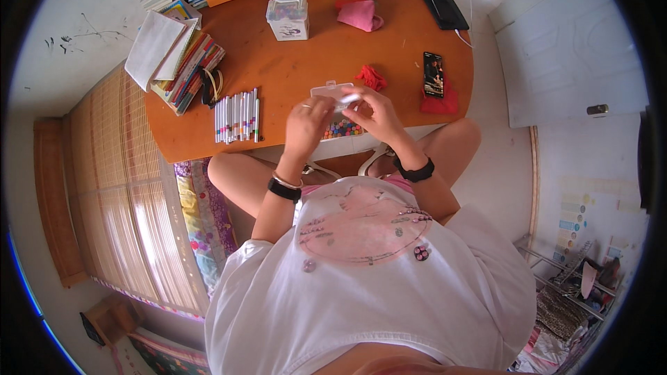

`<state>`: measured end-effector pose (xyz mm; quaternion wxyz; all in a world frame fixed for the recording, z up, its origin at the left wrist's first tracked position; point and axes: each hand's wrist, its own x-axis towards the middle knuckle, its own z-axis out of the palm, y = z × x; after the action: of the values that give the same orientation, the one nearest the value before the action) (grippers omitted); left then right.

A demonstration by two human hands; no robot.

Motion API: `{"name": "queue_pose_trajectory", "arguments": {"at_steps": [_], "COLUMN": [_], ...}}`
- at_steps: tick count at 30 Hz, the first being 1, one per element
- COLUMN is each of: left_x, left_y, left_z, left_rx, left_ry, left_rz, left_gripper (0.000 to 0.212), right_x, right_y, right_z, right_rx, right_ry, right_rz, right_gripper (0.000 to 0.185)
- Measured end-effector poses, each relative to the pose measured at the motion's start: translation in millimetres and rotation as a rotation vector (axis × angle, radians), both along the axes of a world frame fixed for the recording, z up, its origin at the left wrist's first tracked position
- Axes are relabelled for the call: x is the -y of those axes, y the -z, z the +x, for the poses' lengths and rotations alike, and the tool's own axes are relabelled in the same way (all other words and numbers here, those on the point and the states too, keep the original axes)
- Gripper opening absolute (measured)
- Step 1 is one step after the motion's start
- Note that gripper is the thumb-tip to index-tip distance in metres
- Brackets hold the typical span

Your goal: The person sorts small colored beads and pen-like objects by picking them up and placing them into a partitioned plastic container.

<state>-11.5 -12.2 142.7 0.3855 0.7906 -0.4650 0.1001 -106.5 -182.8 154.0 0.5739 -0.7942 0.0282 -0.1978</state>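
Note:
Both my hands are raised together over the near edge of the wooden table. Between the fingers of my right hand point(374, 113) is a small white object point(349, 98), blurred, perhaps a marker. My left hand point(312, 120) touches or nearly touches its left end; whether it grips the object is hidden. Below and behind the hands lies an open clear plastic case point(329, 90), its near part filled with colourful marker tips or caps point(342, 129). To the left, several white markers point(237, 116) lie side by side in a row. A crumpled red cloth point(371, 77) lies just beyond my right hand.
A lidded clear plastic tub point(288, 19) and a pink cloth point(358, 15) stand farther back. Stacked books point(187, 73) line the left side. At right are a phone point(433, 74) on red cloth and a black tablet point(443, 5) with a cable.

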Motion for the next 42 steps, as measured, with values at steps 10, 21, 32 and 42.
{"name": "queue_pose_trajectory", "arguments": {"at_steps": [10,21,32,42], "left_x": [-24.8,-95.5,-99.8,-51.5], "left_y": [28.9,124.8,147.1,60.6], "left_z": [3.4,53.9,52.9,26.5], "left_rx": [-0.377,-0.171,-0.092,-0.201], "left_ry": [-0.092,-0.722,-0.912,-0.428], "left_rz": [-0.065,0.552,0.578,0.066], "left_gripper": [0.019,0.023,0.019,0.011], "right_x": [14.1,10.1,7.6,-0.6], "right_y": [27.7,37.5,25.6,17.9], "right_z": [-16.7,-11.3,-11.6,-9.2], "right_rx": [-0.108,-0.113,-0.206,-0.091], "right_ry": [0.021,-0.117,-0.096,-0.005], "right_rz": [-0.515,-0.637,-0.486,-0.372], "right_gripper": [0.018,0.029,0.029,0.021]}}
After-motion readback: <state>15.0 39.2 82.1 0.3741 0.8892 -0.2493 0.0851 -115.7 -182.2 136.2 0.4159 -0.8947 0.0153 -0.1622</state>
